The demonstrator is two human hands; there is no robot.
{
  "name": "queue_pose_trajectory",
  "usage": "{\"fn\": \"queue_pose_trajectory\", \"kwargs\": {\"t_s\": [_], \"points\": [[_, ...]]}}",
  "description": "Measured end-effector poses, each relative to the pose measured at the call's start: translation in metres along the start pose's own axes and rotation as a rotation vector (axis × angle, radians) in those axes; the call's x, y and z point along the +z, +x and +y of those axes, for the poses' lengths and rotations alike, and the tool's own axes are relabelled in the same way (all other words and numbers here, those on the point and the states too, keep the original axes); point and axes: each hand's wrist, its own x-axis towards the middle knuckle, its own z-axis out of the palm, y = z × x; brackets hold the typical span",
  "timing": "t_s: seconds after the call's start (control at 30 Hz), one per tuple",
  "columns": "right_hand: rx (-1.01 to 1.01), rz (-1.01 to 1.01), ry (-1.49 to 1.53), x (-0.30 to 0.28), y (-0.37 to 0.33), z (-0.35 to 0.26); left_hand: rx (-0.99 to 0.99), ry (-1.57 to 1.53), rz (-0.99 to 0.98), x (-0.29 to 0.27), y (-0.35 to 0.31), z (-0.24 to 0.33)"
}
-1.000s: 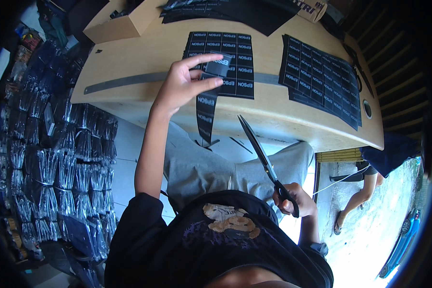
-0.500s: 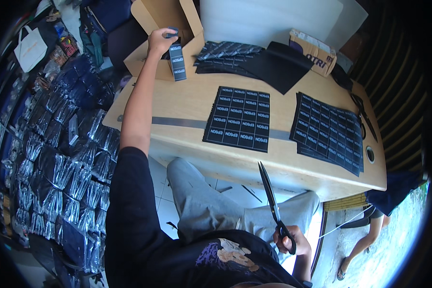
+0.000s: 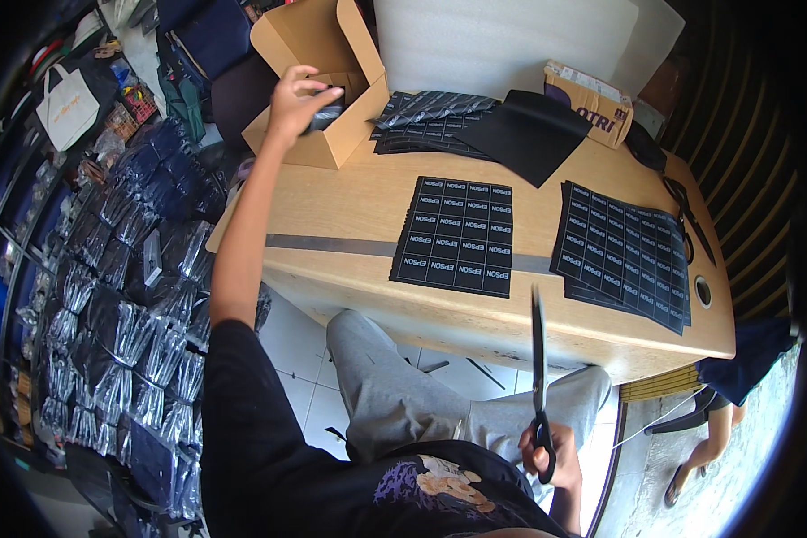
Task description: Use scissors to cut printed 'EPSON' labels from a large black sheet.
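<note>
Over an open brown cardboard box (image 3: 357,127) at the back left of the table is my left hand (image 3: 299,103), its fingers parted. A dark printed strip (image 3: 330,113) lies inside the box just under the thumb, partly hidden by it. Low in front of my lap, my right hand (image 3: 551,451) grips black-handled scissors (image 3: 538,359) by the loops, the blades pointing up toward the table edge. A stack of black printed sheets (image 3: 454,235), marked in a grid of rectangles, lies mid-table. Another fanned stack of such sheets (image 3: 620,254) lies to its right.
More black sheets (image 3: 435,121) and a plain black sheet (image 3: 533,134) lie toward the back, near a small carton (image 3: 587,100). Another pair of scissors (image 3: 689,220) rests by the right edge. Plastic-wrapped bundles (image 3: 121,350) fill the left. A person's leg (image 3: 710,444) shows at right.
My left hand has lowered the strip from above the box front into the box, and its fingers have parted. The scissors in my right hand have swung more upright. The view has shifted slightly.
</note>
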Motion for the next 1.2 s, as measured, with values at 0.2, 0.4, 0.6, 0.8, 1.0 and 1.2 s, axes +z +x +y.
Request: {"fn": "queue_pose_trajectory", "kwargs": {"t_s": [0.2,0.4,0.6,0.8,1.0,1.2], "points": [[-0.367,0.178,0.176,0.034,0.060,-0.018,0.134,-0.640,-0.434,0.051,-0.135,0.121],[-0.564,0.225,0.158,0.050,0.093,-0.062,0.105,-0.856,-0.609,0.065,-0.217,0.166],[-0.623,0.339,0.115,0.059,0.102,-0.069,0.160,-0.898,-0.638,0.078,-0.237,0.171],[-0.611,0.394,0.094,0.053,0.104,-0.069,0.127,-0.875,-0.596,0.084,-0.252,0.161],[-0.560,0.324,0.054,0.047,0.104,-0.064,0.073,-0.920,-0.547,0.089,-0.260,0.163],[-0.554,0.384,0.061,0.047,0.109,-0.068,0.043,-0.971,-0.347,0.100,-0.289,0.161]]}}
